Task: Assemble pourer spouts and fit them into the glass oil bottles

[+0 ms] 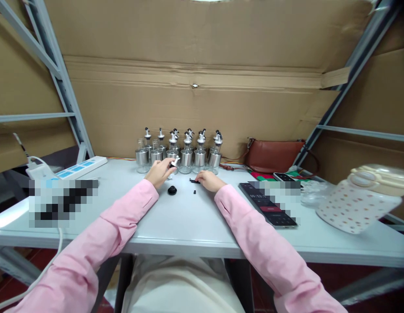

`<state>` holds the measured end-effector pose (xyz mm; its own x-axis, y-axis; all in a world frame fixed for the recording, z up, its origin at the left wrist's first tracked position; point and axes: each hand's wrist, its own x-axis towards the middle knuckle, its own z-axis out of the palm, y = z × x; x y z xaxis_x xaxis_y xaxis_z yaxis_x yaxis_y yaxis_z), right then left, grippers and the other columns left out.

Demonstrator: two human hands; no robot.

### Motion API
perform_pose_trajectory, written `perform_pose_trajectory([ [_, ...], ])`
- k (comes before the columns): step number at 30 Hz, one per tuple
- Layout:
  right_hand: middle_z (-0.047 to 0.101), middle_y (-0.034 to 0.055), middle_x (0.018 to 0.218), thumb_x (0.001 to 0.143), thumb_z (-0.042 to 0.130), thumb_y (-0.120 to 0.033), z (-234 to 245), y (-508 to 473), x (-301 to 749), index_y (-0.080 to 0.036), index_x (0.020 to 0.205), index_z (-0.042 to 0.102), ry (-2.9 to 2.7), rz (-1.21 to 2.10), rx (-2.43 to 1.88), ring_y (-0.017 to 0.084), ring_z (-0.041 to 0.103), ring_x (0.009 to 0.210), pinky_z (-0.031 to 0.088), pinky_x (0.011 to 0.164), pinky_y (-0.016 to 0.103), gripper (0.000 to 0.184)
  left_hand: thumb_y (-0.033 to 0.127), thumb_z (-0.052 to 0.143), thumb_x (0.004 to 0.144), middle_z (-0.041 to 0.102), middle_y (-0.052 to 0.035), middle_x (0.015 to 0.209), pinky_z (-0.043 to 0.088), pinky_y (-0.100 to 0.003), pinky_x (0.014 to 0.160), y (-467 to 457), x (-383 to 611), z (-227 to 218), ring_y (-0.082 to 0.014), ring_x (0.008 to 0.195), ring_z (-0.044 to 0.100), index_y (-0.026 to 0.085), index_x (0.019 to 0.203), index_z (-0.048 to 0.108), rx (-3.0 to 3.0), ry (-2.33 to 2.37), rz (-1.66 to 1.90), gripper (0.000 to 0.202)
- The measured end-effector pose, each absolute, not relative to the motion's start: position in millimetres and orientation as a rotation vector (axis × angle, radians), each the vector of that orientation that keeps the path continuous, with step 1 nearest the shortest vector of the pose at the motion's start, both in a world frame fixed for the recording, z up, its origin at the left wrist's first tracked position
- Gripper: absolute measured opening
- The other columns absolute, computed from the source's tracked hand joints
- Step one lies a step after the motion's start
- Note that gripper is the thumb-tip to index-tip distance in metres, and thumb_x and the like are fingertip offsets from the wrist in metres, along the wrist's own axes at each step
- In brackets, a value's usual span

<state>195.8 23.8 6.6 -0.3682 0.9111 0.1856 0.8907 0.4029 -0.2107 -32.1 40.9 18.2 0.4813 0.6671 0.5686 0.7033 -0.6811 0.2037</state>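
Observation:
My left hand (160, 171) is closed round a small white and black pourer spout (174, 162), held just in front of the bottles. On the table, my right hand (207, 179) rests with its fingers pinched on a small black part (194, 180). A round black cap (171, 190) lies between my hands, and a tiny black piece (194, 191) lies near my right hand. Several glass bottles with steel bands and pourer tops (185, 152) stand in a row at the back. One bottle (142, 156) at the left end has no top.
A white power strip (78, 167) lies at the back left. A brown bag (272, 155) sits at the back right, a phone showing a timer (268, 205) lies right of my arm, and a dotted cream jug (358, 200) stands far right. The grey table edge (202, 248) is near me.

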Motion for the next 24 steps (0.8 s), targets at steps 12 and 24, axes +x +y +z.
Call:
perform_pose_trajectory([
  [12,0.066,0.0097,0.098,0.08,0.043,-0.007,2.8,26.6,196.0,-0.013,0.09,0.068,-2.398,0.097,-1.507,0.017,0.058,0.094,0.039,0.086,0.025,0.028,0.033,0.033,0.089,0.061,-0.007,0.1,0.04,-0.032,0.08,47.2,-36.0,12.4,-0.0202,0.092,0.057,0.017,0.113,0.043,-2.707,-1.349,-0.814,0.031],
  [24,0.063,0.0071,0.1,0.078,0.044,-0.006,7.5,19.5,192.9,-0.018,0.09,0.069,-2.412,0.075,-1.542,0.017,0.056,0.095,0.039,0.088,0.027,0.03,0.035,0.033,0.09,0.063,-0.0042,0.089,0.04,-0.031,0.076,40.0,-32.0,15.4,-0.0202,0.084,0.06,0.018,0.115,0.043,-2.68,-1.428,-0.66,0.032],
])
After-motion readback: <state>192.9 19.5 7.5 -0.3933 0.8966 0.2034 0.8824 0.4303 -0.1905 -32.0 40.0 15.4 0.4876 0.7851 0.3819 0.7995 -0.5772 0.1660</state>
